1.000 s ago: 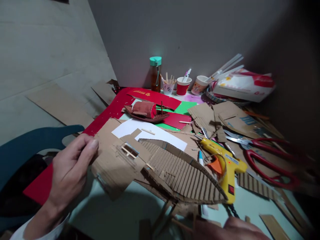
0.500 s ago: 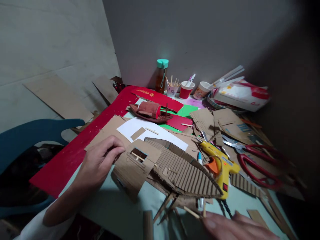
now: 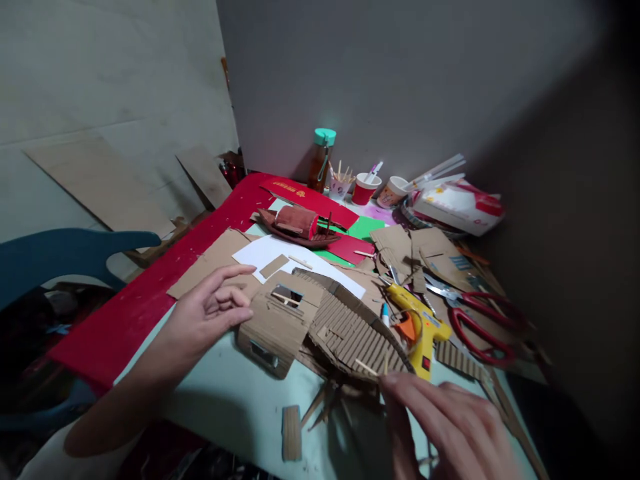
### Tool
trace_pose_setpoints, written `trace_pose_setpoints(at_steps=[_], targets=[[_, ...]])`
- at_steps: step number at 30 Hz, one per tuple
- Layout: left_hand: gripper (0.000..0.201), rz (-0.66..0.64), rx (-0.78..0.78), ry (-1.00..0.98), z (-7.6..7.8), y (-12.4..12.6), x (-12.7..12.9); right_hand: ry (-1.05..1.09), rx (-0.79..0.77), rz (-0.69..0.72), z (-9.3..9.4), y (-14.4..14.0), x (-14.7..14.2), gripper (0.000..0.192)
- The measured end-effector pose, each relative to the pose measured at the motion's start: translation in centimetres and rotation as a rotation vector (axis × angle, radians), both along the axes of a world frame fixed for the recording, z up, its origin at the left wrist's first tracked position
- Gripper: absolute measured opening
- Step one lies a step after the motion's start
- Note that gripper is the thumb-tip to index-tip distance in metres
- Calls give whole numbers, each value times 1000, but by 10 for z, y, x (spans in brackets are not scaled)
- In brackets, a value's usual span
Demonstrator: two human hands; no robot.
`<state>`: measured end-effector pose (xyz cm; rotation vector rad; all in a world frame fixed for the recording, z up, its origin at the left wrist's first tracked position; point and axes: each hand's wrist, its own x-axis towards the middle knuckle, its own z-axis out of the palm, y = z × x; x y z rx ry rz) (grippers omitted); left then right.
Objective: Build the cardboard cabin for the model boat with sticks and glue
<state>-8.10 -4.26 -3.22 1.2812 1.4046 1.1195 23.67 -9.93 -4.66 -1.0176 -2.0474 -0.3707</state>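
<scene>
A cardboard model boat with a ribbed deck (image 3: 353, 327) lies across the middle of the table. On its left end sits a curved cardboard cabin (image 3: 273, 330) with cut-out windows; a thin stick crosses the upper one. Beside the cabin's left edge is my left hand (image 3: 213, 307), thumb and forefinger apart, nothing between them. My right hand (image 3: 450, 417) pinches two thin wooden sticks (image 3: 367, 367), joined or held at an angle, over the boat's near side. Whether they touch the hull I cannot tell.
A yellow glue gun (image 3: 423, 333) and red-handled scissors (image 3: 483, 323) lie right of the boat. Behind stand a finished reddish boat (image 3: 295, 223), paper cups (image 3: 367, 190) and a bottle (image 3: 321, 160). A small cardboard strip (image 3: 291, 433) lies in front.
My left hand's pinched fingers have parted at the cabin. My right hand has come up and left with the sticks, closer to the boat. The camera view has shifted slightly.
</scene>
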Motion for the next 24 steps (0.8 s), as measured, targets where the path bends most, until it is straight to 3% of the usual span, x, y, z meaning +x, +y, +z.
trace_pose_setpoints(at_steps=[4,9,13,19,24], targets=[[32,12,60,-81,19,0,-2,61,12,-40,3,7,-3,30],[24,-2,173,-66,44,-4,-6,446,22,-37,1,13,-19,38],[14,-50,210,-7,68,-3,0,620,-26,5,17,16,-20,28],[20,-291,293,50,96,24,27,791,-134,52,47,18,-5,16],[13,-476,230,-17,102,53,56,962,-176,209,59,28,4,16]])
